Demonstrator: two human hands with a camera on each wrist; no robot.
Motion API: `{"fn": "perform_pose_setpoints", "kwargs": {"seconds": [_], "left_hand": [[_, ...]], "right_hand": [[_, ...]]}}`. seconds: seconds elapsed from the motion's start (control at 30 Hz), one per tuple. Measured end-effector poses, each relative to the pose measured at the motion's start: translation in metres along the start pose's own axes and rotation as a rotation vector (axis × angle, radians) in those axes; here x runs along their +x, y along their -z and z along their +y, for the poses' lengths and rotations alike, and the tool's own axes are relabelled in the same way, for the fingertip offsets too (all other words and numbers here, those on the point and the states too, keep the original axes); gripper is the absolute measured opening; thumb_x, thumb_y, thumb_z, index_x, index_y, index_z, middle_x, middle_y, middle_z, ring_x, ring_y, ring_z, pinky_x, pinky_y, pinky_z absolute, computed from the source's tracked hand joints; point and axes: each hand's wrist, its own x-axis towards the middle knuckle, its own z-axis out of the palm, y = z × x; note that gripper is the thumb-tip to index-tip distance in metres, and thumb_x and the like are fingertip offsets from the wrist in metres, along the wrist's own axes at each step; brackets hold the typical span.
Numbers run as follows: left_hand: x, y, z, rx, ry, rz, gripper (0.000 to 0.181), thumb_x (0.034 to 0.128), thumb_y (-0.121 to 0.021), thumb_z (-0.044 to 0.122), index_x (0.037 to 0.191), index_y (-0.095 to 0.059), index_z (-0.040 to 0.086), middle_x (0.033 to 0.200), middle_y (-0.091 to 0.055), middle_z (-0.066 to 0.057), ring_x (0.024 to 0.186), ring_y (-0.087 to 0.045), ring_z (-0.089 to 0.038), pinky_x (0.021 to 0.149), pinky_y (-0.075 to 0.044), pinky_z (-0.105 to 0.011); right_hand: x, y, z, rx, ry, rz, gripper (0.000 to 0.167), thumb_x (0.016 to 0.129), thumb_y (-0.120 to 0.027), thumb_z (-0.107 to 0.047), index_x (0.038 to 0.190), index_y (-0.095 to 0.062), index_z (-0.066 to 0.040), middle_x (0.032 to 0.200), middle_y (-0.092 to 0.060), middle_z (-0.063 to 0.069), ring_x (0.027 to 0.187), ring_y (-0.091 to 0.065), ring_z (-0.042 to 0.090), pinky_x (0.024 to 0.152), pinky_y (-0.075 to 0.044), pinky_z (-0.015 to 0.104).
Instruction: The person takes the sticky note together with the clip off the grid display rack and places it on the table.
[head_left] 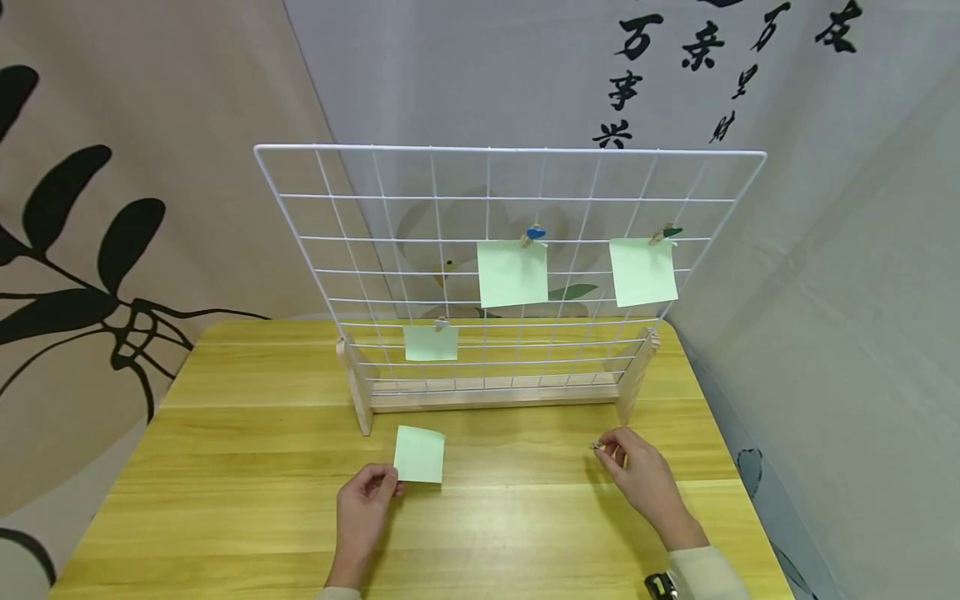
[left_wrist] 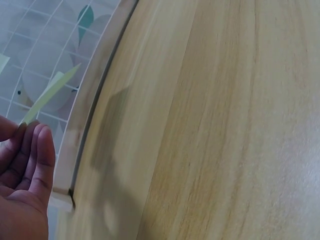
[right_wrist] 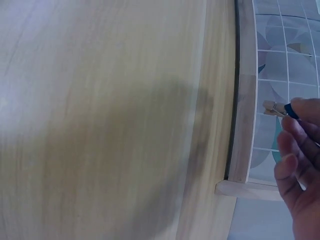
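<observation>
In the head view my left hand [head_left: 365, 510] pinches a pale green paper note [head_left: 419, 455] by its lower left corner, above the table. The left wrist view shows that note [left_wrist: 52, 93] nearly edge-on between thumb and fingers. My right hand [head_left: 643, 479] holds a small wooden clothespin [right_wrist: 273, 108] with a dark blue piece on it, pinched between thumb and index finger. Before both hands stands a white wire grid [head_left: 510, 151]. Two green notes, the middle one [head_left: 513, 275] and the right one [head_left: 643, 272], hang on it from clips. A third note [head_left: 431, 343] hangs lower left.
The grid leans back in a wooden stand [head_left: 495, 400] on the yellow wood-grain table [head_left: 247, 467]. A blue clip [head_left: 535, 233] and a green clip [head_left: 666, 233] sit on the upper notes. Printed cloth [head_left: 480, 75] hangs behind and at both sides.
</observation>
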Motion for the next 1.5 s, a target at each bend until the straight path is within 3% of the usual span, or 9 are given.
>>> {"fn": "perform_pose_setpoints", "kwargs": {"seconds": [0.8, 1.23, 1.5], "left_hand": [[-0.0007, 0.0006, -0.0013, 0.028, 0.048, -0.014, 0.006, 0.0919, -0.061, -0.007, 0.094, -0.065, -0.011, 0.082, -0.065, -0.021, 0.072, -0.067, -0.031, 0.064, -0.06, -0.03], [-0.0035, 0.0011, -0.0017, 0.031, 0.028, -0.01, 0.006, 0.092, -0.061, -0.007, 0.093, -0.065, -0.012, 0.079, -0.064, -0.018, 0.07, -0.067, -0.029, 0.063, -0.06, -0.031], [-0.0024, 0.0022, -0.0023, 0.023, 0.046, -0.02, 0.006, 0.0921, -0.062, -0.007, 0.094, -0.065, -0.011, 0.081, -0.065, -0.018, 0.073, -0.067, -0.031, 0.065, -0.06, -0.031]], "right_hand": [[-0.0036, -0.0065, -0.0006, -0.013, -0.034, -0.04, 0.017, 0.084, -0.078, -0.005, 0.095, -0.066, -0.012, 0.079, -0.056, -0.012, 0.063, -0.048, 0.003, 0.05, -0.044, 0.022], [-0.0041, -0.0081, -0.0005, -0.012, -0.043, -0.042, 0.015, 0.086, -0.077, -0.007, 0.095, -0.066, -0.013, 0.079, -0.056, -0.012, 0.064, -0.049, 0.003, 0.051, -0.044, 0.022], [-0.0044, -0.0089, -0.0002, -0.006, -0.046, -0.043, 0.015, 0.086, -0.077, -0.007, 0.094, -0.066, -0.013, 0.078, -0.055, -0.013, 0.064, -0.049, 0.002, 0.051, -0.045, 0.023]]}}
